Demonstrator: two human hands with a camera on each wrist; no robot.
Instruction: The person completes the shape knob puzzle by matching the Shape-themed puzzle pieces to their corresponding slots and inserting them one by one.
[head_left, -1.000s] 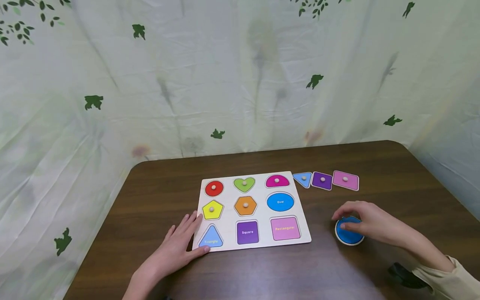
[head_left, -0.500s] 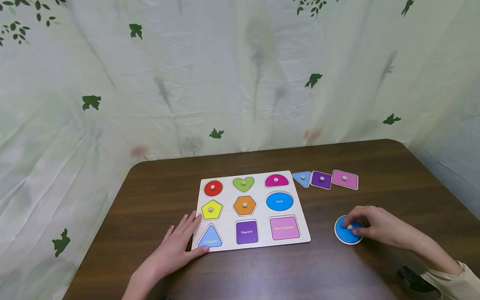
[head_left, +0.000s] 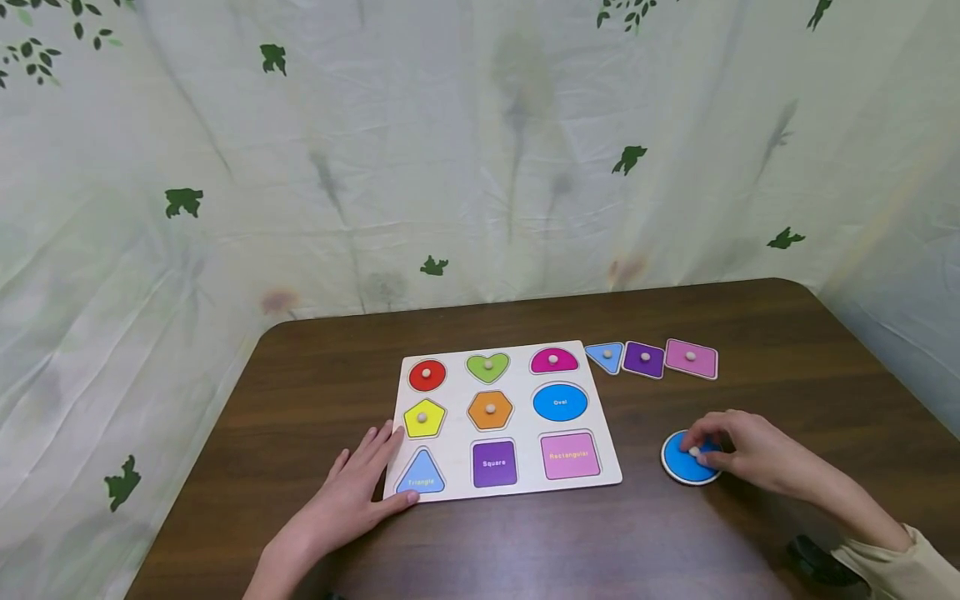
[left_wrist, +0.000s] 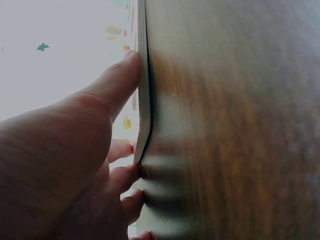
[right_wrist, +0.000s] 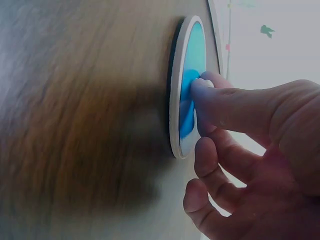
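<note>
My right hand pinches the small round knob of a blue oval puzzle piece with a white rim, to the right of the puzzle board. In the right wrist view the blue piece appears edge-on, just off or low over the table, with thumb and finger at its knob. My left hand lies against the lower left corner of the white puzzle board, thumb on its front edge, fingers extended along the left side. The board's printed oval space shows no piece on it.
Several knobbed shapes, such as an orange hexagon, sit in the board. Behind the right hand lie a blue triangle, a purple square and a pink rectangle piece on the brown table. A leaf-patterned curtain hangs beyond.
My right hand has come from above the blue oval piece to pinch its knob. The piece has since shifted slightly left toward the board. My left hand stays in place.
</note>
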